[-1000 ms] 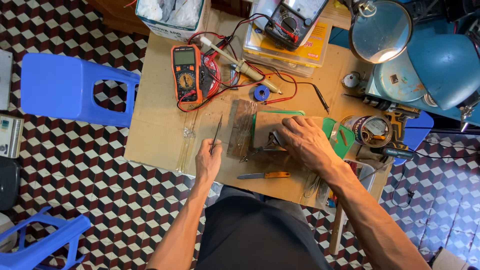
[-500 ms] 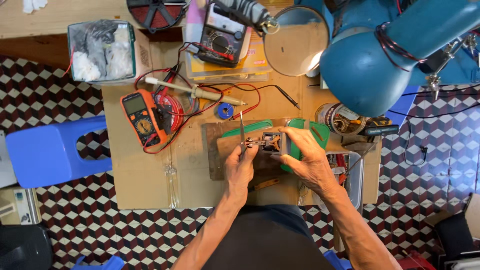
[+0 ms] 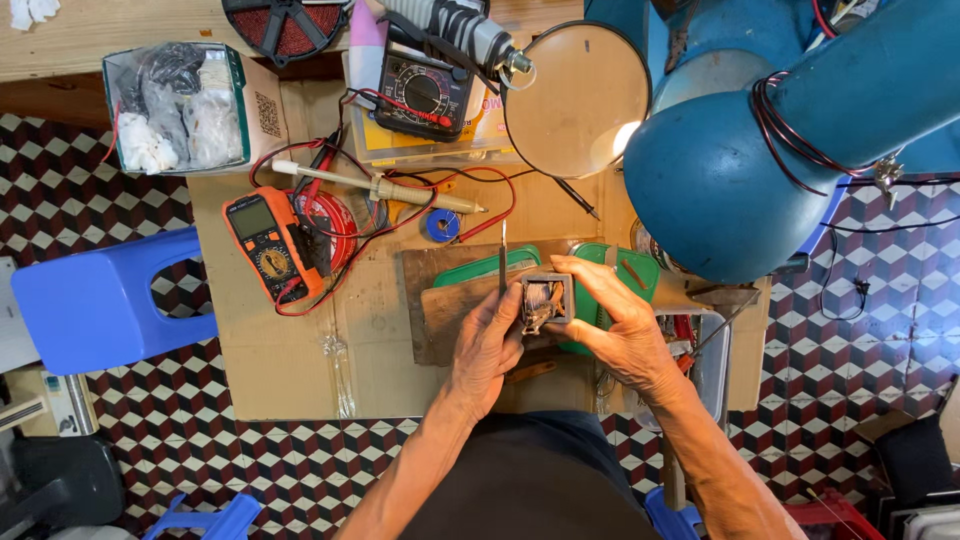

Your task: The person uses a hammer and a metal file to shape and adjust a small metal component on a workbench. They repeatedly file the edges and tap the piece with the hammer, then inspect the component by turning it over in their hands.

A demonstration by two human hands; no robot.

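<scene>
1. Transformer core [image 3: 545,301], small, grey-framed with coppery windings, sits above the wooden board [image 3: 450,310].
2. My right hand [image 3: 615,325] clasps its frame.
3. My left hand [image 3: 487,345] pinches a thin metal tool [image 3: 503,258], upright beside it.

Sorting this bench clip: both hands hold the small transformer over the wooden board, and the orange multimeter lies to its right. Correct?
Not quite. In the head view the orange multimeter lies left of the transformer; left hand and right hand do hold it over the wooden board.
</scene>
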